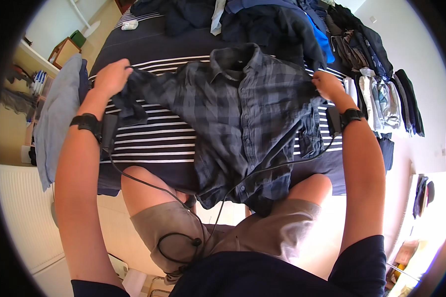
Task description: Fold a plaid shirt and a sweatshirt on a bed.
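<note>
A dark grey and black checked button-up shirt lies front up across the bed, its collar away from me and its hem hanging over the near edge between my knees. My left hand grips the sleeve at the left, pulled out sideways, with the sleeve's end drooping onto the striped cover. On the right, my right hand pinches the other sleeve near its upper part; the rest of that sleeve hangs down in folds. The buttons run down the shirt's middle and look fastened.
Under the shirt is a black-and-white striped bedcover. Dark clothes lie heaped at the far side. Folded clothes stand in a row at the right. A light blue garment hangs at the left. Black cables run from my wrists across my lap.
</note>
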`<state>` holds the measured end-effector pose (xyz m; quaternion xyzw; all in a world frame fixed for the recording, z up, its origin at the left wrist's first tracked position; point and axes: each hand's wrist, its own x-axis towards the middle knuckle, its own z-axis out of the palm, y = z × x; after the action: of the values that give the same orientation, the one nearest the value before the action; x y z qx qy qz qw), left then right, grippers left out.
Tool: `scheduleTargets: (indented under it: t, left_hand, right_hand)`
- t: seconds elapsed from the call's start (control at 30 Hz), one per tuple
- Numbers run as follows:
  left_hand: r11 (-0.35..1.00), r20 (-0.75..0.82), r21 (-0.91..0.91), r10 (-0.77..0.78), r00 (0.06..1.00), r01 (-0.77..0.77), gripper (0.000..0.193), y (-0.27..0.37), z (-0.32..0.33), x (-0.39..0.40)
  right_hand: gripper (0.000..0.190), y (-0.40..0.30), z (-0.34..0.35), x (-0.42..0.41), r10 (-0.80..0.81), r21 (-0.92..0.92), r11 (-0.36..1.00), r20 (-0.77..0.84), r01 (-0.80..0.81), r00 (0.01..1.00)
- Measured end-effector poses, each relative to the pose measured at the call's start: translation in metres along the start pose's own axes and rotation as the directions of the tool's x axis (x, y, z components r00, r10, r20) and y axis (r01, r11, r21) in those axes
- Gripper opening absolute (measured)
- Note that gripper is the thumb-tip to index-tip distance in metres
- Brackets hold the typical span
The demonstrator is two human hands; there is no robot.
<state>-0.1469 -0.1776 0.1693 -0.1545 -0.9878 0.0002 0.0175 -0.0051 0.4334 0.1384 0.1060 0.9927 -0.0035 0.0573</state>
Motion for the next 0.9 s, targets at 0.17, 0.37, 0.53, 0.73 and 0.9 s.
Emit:
scheduleTargets:
  t: [0.17,0.37,0.53,0.73,0.9]
  left_hand:
    - [0.988,-0.077,0.101,-0.107,0.991,0.115,0.022,-0.048,-0.014,0.003]
    - [0.906,0.123,0.377,-0.253,0.96,0.191,0.024,-0.041,0.008,0.021]
    - [0.875,0.277,0.472,-0.262,0.924,0.106,0.028,-0.003,0.031,0.032]
    - [0.975,0.245,-0.222,0.04,0.969,0.016,0.058,0.082,0.061,0.082]
    - [0.922,0.089,-0.343,0.224,0.971,-0.181,0.061,0.137,0.093,0.084]
  right_hand:
    - [0.026,0.044,-0.014,-0.007,0.079,-0.01,0.997,-0.119,-0.081,0.99]
    - [0.023,0.089,0.015,0.004,0.022,-0.059,0.998,0.184,-0.011,0.983]
    - [0.022,0.066,0.031,0.009,-0.014,-0.138,0.988,0.321,0.062,0.947]
    - [0.047,-0.01,0.013,0.037,-0.022,0.196,0.981,0.065,0.009,0.998]
    - [0.061,-0.043,0.05,0.054,-0.074,0.441,0.897,0.126,0.011,0.989]
